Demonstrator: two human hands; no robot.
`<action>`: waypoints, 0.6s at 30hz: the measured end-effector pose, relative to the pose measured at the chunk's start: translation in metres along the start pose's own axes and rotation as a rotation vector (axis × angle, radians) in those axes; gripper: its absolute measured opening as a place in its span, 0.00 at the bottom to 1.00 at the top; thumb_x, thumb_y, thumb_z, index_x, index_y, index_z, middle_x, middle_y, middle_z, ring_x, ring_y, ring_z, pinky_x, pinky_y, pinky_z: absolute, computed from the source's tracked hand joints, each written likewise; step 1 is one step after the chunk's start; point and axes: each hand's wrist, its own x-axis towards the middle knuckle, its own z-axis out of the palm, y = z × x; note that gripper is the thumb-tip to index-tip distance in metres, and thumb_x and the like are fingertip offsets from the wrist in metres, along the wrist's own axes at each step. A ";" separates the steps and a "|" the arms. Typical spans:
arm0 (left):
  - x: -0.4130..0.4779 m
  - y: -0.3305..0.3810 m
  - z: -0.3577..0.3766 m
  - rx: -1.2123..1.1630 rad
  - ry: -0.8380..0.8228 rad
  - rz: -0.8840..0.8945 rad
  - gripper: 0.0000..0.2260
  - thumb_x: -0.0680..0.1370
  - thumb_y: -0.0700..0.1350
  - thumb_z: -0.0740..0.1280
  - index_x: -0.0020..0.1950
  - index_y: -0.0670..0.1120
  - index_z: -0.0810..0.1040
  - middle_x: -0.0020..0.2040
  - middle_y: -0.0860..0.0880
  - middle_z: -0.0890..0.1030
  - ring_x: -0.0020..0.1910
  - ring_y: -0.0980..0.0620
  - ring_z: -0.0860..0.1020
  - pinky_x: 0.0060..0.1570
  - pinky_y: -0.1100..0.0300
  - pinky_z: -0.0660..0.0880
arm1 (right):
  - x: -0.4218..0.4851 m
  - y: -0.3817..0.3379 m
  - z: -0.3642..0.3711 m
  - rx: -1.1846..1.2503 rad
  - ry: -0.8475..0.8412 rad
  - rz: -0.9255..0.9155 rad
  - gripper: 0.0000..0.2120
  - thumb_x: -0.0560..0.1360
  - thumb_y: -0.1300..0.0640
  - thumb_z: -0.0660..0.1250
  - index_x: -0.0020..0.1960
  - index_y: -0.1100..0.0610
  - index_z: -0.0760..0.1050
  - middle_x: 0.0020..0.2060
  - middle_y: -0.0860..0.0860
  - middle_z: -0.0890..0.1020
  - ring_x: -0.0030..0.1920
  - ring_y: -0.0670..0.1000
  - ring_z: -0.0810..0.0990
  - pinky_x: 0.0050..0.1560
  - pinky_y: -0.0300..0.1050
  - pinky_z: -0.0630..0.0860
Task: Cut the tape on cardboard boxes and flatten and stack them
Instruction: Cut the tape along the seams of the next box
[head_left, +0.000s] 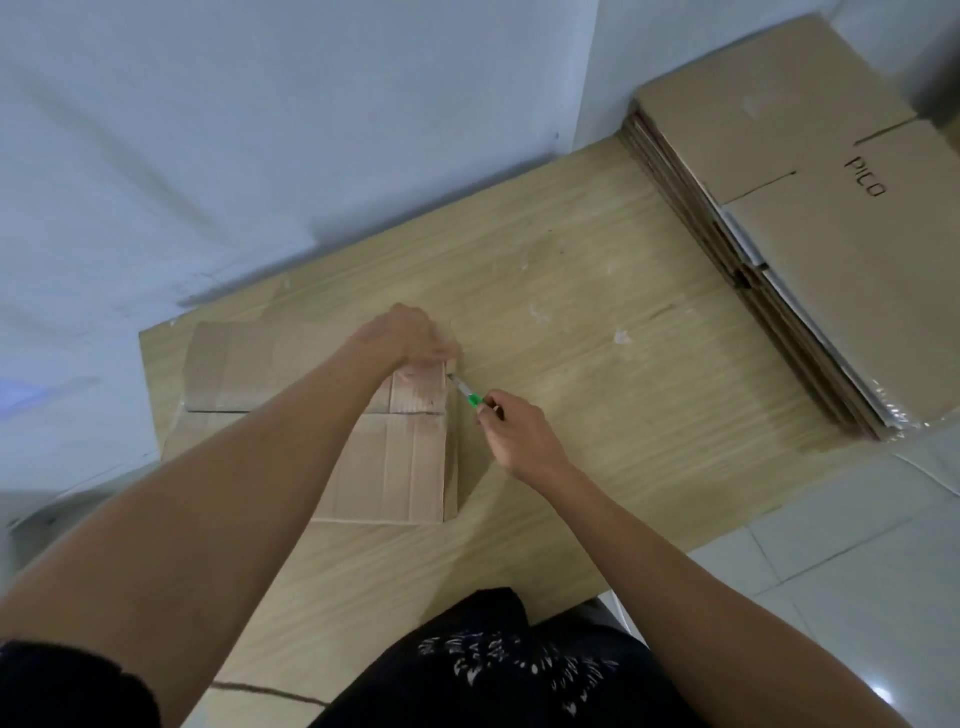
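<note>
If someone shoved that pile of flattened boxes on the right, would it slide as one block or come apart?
Likely heavy: the stack holds many layers. Its edges look uneven and unbound, so top sheets would probably slip first. Each sheet looks stiff, not floppy.

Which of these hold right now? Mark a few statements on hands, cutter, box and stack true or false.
The right hand holds a green cutter. True.
The left hand lies flat on the table. False: it holds the box's far corner.
The cutter's tip is at the box's right edge. True.
The stack sits on the table's left side. False: it is at the far right.
The stack's top sheet reads PICO. True.
</note>
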 end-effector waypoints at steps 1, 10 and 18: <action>0.000 0.001 0.000 0.002 -0.004 -0.001 0.26 0.79 0.63 0.62 0.39 0.41 0.78 0.40 0.43 0.80 0.49 0.42 0.79 0.53 0.53 0.76 | 0.002 -0.001 -0.001 -0.014 -0.008 0.000 0.13 0.84 0.51 0.58 0.43 0.52 0.73 0.34 0.50 0.77 0.32 0.50 0.72 0.34 0.46 0.67; 0.002 0.003 0.000 -0.019 0.018 -0.027 0.23 0.81 0.58 0.63 0.39 0.39 0.76 0.42 0.43 0.79 0.43 0.45 0.76 0.43 0.56 0.70 | 0.006 -0.007 -0.006 -0.196 0.002 -0.073 0.13 0.83 0.51 0.58 0.42 0.53 0.73 0.33 0.50 0.78 0.30 0.51 0.73 0.32 0.47 0.67; 0.002 0.007 -0.002 0.040 0.020 0.017 0.21 0.81 0.59 0.64 0.52 0.40 0.79 0.53 0.41 0.80 0.52 0.42 0.77 0.46 0.55 0.71 | -0.014 -0.005 0.014 -0.132 0.007 -0.059 0.14 0.83 0.54 0.59 0.39 0.54 0.71 0.35 0.51 0.78 0.32 0.50 0.73 0.32 0.43 0.67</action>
